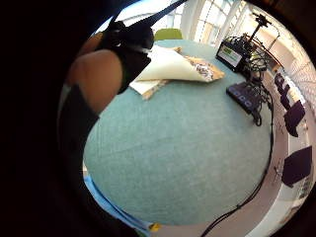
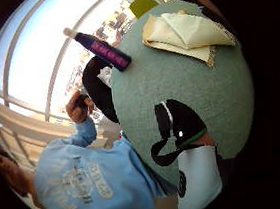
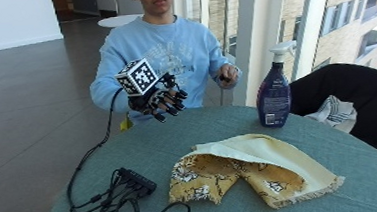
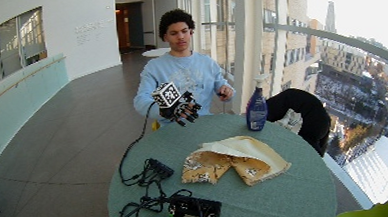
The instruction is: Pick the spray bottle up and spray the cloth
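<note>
Gloved right hand [image 3: 158, 99] raised above the near edge of the round table [image 3: 145, 149], fingers spread and relaxed, holding nothing. Spray bottle [image 3: 274, 96] well apart across the table toward the window, upright, long axis vertical, trigger head on top. Cloth [image 3: 246, 169] folded between, nearer the middle. One bottle, one cloth, one power strip [image 3: 135, 180].

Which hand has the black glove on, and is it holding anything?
The raised right hand wears the black glove, held above the table, fingers spread, holding nothing. The bare hand is up by the chest.
</note>
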